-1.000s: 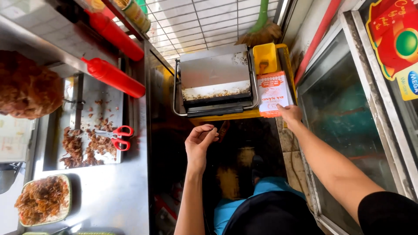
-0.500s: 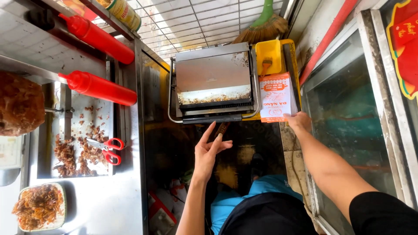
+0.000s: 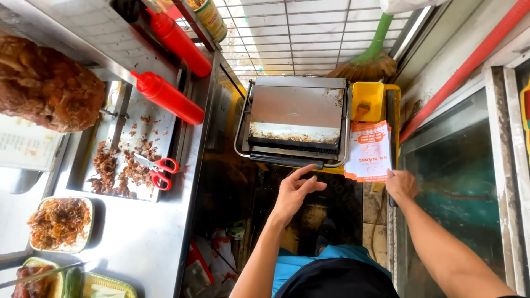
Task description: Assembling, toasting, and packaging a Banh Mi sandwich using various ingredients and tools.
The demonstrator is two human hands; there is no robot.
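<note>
The steel worktop (image 3: pixel 138 243) runs down the 9 o'clock side, and straight ahead at 12 o'clock sits the contact grill (image 3: pixel 295 107), lid raised, crumbs along its lower plate. Just beside it at 2 o'clock a stack of printed paper sleeves (image 3: pixel 369 152) leans against a yellow bin (image 3: pixel 367 96). The step in hand looks like a double reach: the left hand (image 3: pixel 292 193) rises toward the grill's dark front handle (image 3: pixel 287 160), close under it but not touching, its fingers spread apart and holding nothing. The right hand (image 3: pixel 402 185) rests at the bottom edge of the sleeves, at 3 o'clock. Its fingers are curled there, though I cannot tell whether they pinch a sleeve or only touch it. Taking the handle would call for the left fingers to close round the bar, and freeing one sleeve would call for a thumb to peel the top sheet off the stack. Against the frame a second earlier, the left hand has opened out from a loose bunch, while the right has stayed at the sleeves and the lid has stayed up. Red-handled scissors (image 3: pixel 160 171) lie at 9 o'clock among meat scraps.
</note>
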